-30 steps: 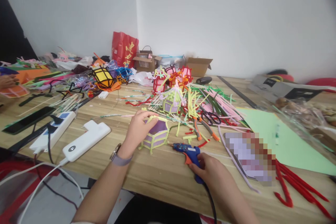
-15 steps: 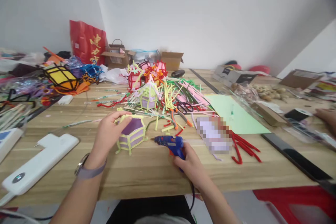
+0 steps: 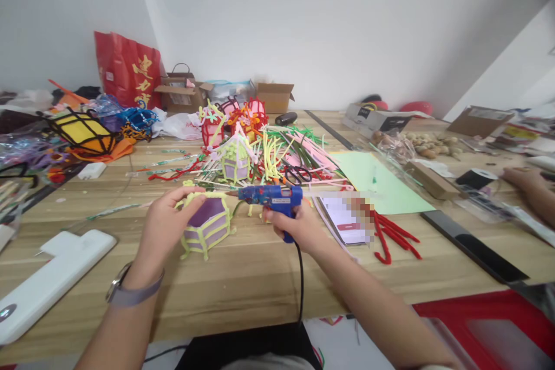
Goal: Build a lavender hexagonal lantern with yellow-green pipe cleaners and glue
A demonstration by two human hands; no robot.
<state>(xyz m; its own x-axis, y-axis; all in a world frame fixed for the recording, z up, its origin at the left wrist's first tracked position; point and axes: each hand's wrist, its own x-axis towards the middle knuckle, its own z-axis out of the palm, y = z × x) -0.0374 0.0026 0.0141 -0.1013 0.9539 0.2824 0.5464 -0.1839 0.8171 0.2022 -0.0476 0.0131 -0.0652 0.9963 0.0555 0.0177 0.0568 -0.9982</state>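
Note:
My left hand [image 3: 171,217] grips the upper left rim of a small lantern [image 3: 206,228] with pale purple panels and yellow-green pipe-cleaner edges, which sits on the wooden table. My right hand [image 3: 299,222] is wrapped round the handle of a blue hot glue gun [image 3: 271,196]. The gun is raised and level, its nozzle pointing left, right by the lantern's top rim; I cannot tell whether the tip touches it. A black cord hangs from the gun's handle. Behind them stands another purple and yellow-green lantern [image 3: 235,163] with a peaked top.
Pipe cleaners [image 3: 310,153] and black-handled scissors [image 3: 298,174] lie behind the gun. A phone [image 3: 347,219], red pipe cleaners [image 3: 392,234] and a green sheet [image 3: 385,185] are at right. A white power bank-like device [image 3: 60,283] lies left. Another person's hand [image 3: 522,178] rests at far right.
My right hand has lifted the glue gun and brought its nozzle leftward to the lantern's top rim. My left hand stays on the lantern. The view has turned to the right.

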